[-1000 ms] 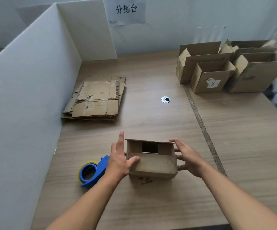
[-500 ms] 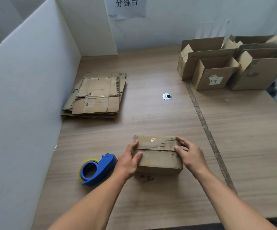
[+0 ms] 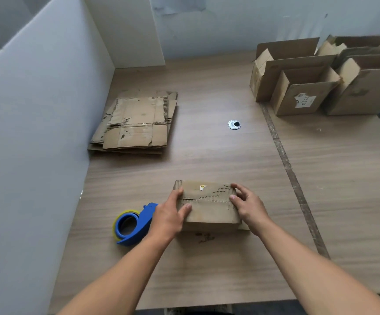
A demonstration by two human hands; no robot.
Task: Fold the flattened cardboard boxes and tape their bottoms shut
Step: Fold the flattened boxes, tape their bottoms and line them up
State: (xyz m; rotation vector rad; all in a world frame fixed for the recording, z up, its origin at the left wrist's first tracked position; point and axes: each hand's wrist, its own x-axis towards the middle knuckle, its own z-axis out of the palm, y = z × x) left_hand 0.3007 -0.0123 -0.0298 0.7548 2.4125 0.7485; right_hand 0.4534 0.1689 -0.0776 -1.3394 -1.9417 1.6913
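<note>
A small folded cardboard box stands on the wooden table near the front, its flaps closed on top with a seam across the middle. My left hand grips its left end, thumb on the top, fingers along the far corner. My right hand holds the right end with curled fingers pressing on the top flaps. A blue tape dispenser with a yellowish roll lies just left of my left hand. A stack of flattened cardboard boxes lies at the far left.
Several assembled open boxes stand at the far right. A white partition walls the left side. A round metal grommet sits mid-table, and a dark seam runs down the table's right part.
The box's top opening, visible a second ago, is now covered by folded flaps. Both hands moved from the box's sides onto its top edges.
</note>
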